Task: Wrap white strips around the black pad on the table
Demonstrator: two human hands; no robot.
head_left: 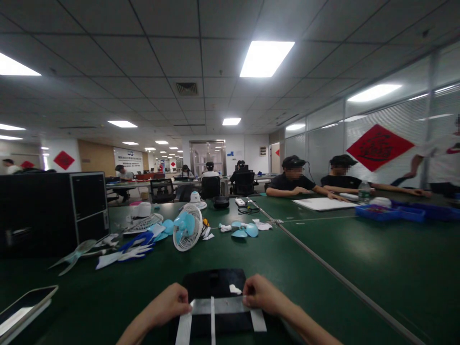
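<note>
Both hands (168,303) pinch white strips (226,305); a blue tray (377,217) holds reddish pieces (375,209).

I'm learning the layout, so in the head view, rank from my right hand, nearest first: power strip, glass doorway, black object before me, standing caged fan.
1. Black object, by your right hand.
2. Standing caged fan, ahead left.
3. Power strip, farther up the table.
4. Glass doorway, back of the room.

One head-worn view, forward from close above the green table (373,258)
</note>
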